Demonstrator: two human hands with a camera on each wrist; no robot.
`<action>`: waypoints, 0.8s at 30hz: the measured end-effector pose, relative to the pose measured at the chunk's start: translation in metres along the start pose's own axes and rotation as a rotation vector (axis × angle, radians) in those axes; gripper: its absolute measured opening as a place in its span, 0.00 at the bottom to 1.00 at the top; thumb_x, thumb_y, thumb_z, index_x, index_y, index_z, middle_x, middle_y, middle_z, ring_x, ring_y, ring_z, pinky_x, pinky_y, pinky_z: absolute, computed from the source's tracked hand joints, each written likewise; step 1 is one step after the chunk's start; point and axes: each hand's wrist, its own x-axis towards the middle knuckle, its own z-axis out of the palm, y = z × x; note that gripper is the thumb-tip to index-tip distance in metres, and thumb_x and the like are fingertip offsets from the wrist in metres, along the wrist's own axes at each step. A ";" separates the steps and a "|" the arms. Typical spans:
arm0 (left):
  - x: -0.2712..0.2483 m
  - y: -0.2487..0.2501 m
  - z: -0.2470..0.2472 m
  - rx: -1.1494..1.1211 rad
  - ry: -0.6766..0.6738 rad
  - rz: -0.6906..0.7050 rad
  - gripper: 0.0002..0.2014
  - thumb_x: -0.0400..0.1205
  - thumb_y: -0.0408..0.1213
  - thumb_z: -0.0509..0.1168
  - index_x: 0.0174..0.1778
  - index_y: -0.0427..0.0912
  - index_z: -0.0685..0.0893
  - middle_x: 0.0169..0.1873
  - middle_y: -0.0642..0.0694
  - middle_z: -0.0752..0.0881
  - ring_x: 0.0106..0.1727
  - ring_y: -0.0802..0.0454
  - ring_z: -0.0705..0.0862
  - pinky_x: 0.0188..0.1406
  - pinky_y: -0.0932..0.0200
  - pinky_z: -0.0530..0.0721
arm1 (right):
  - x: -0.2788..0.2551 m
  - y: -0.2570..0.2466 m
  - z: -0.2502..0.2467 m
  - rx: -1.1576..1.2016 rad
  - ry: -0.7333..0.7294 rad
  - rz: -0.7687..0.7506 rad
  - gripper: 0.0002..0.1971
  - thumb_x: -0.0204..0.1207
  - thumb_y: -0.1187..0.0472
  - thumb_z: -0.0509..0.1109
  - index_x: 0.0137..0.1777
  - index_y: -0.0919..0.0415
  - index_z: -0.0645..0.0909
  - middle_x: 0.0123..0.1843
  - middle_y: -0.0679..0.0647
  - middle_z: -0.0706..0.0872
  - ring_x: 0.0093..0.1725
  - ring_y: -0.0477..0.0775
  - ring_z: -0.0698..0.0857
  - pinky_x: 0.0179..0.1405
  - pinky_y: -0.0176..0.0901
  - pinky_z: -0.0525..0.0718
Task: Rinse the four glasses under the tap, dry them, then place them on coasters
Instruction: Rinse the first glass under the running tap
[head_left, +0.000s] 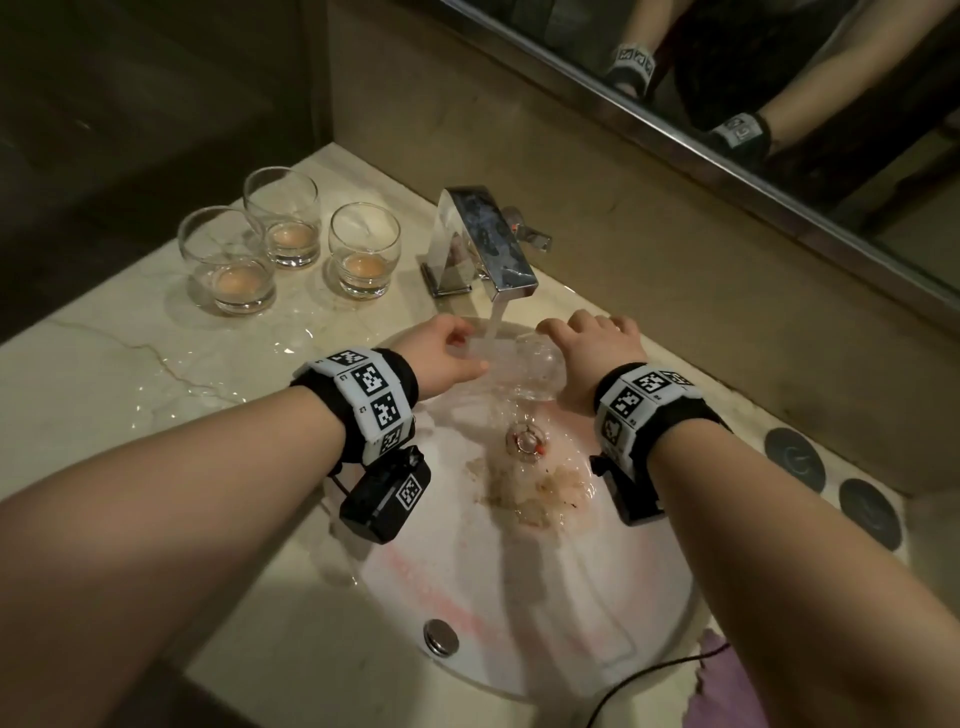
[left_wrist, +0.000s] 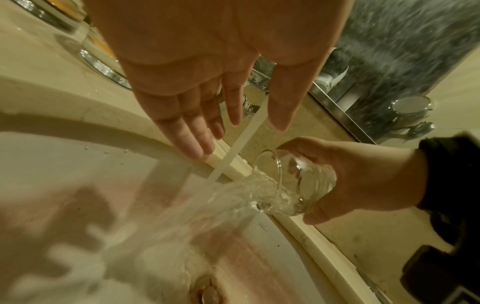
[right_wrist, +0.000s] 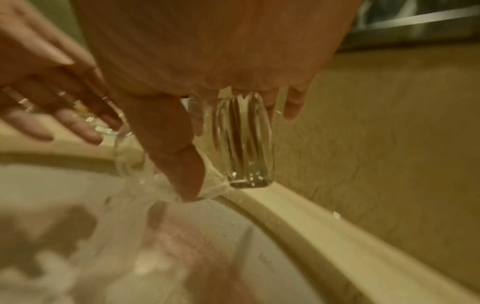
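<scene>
My right hand (head_left: 592, 348) grips a clear glass (head_left: 530, 369) tipped on its side over the sink, its mouth towards the left. The tap (head_left: 483, 244) runs, and its stream (head_left: 496, 322) falls at the mouth of the glass (left_wrist: 311, 185), from which water pours into the basin. My left hand (head_left: 447, 353) hovers beside the stream with straight fingers (left_wrist: 192, 144) and holds nothing. The right wrist view shows the thick base of the glass (right_wrist: 244, 139) under my palm. Three more glasses (head_left: 228, 260) (head_left: 283, 215) (head_left: 363, 249) stand upright on the counter left of the tap, each with orange residue at the bottom.
The white basin (head_left: 519, 597) holds brownish residue near the drain (head_left: 527, 441). Two dark round coasters (head_left: 795, 460) (head_left: 870, 514) lie on the counter to the right. A purple cloth (head_left: 727, 686) sits at the lower right. Water is spilled on the marble counter (head_left: 156, 374).
</scene>
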 end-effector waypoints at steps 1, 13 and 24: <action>0.001 0.002 0.001 -0.003 -0.001 0.001 0.28 0.78 0.46 0.69 0.72 0.44 0.71 0.69 0.47 0.77 0.67 0.50 0.77 0.66 0.58 0.72 | -0.003 0.002 -0.003 -0.073 0.004 -0.011 0.39 0.68 0.50 0.74 0.78 0.45 0.59 0.70 0.54 0.72 0.71 0.58 0.71 0.77 0.59 0.56; 0.008 0.008 -0.001 -0.093 0.032 0.005 0.26 0.79 0.41 0.68 0.72 0.38 0.71 0.69 0.42 0.77 0.67 0.47 0.76 0.66 0.55 0.76 | -0.007 0.001 -0.009 0.277 -0.043 0.132 0.41 0.68 0.52 0.77 0.78 0.48 0.58 0.68 0.52 0.78 0.67 0.57 0.77 0.74 0.55 0.63; 0.013 -0.012 -0.006 0.014 0.006 0.014 0.27 0.78 0.42 0.69 0.73 0.42 0.71 0.70 0.44 0.76 0.67 0.48 0.77 0.68 0.53 0.74 | 0.029 -0.035 0.038 0.650 -0.046 0.185 0.46 0.65 0.53 0.81 0.77 0.50 0.56 0.69 0.52 0.80 0.67 0.59 0.79 0.73 0.55 0.70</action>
